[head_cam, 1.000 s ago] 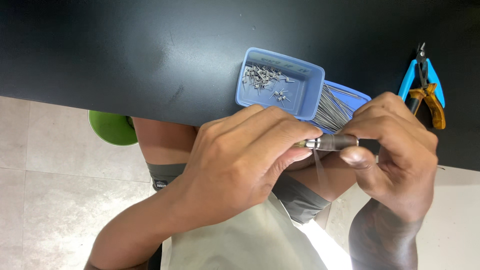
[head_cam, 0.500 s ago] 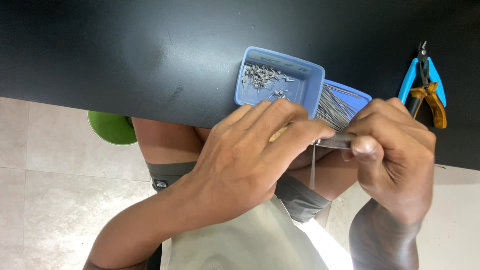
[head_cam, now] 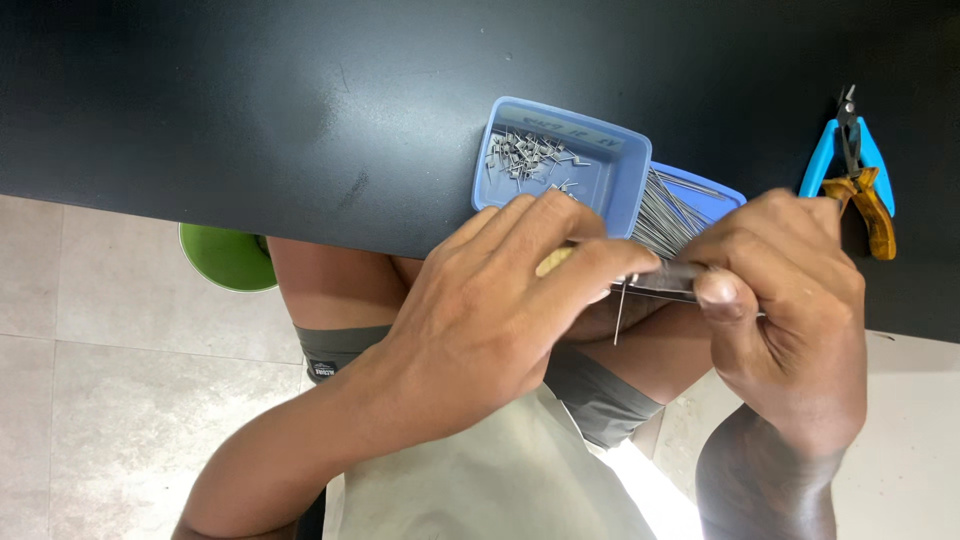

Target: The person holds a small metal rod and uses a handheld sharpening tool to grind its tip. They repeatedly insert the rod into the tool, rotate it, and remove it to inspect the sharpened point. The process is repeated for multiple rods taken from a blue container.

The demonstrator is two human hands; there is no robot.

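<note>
A blue and orange cutter lies on the black table. A green round thing sits below on the pale tiled floor.

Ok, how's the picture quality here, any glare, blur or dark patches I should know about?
Head view: mostly sharp; soft sheen on the black table, its far corners dark; the pale floor blows out white between the arms; left hand and right hand evenly lit; the thin wire stays crisp.

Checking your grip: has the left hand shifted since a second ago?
Yes. The left hand slid right toward the right hand, its fingertips now further along below the blue tray.
</note>
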